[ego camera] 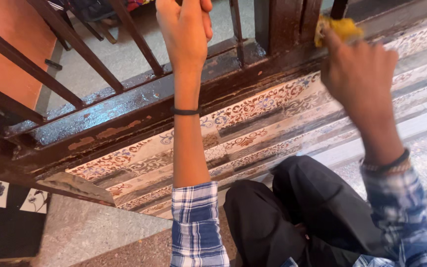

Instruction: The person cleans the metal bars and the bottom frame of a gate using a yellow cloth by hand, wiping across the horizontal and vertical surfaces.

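We see a dark brown railing above patterned tiles; our left hand has its fingers closed around an upright bar, and our right hand presses a yellow cloth, fingers clamped on it, against the post

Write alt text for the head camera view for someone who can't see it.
A person's right hand presses a yellow cloth against a dark brown railing post, while the left hand grips a railing bar above patterned floral tiles.
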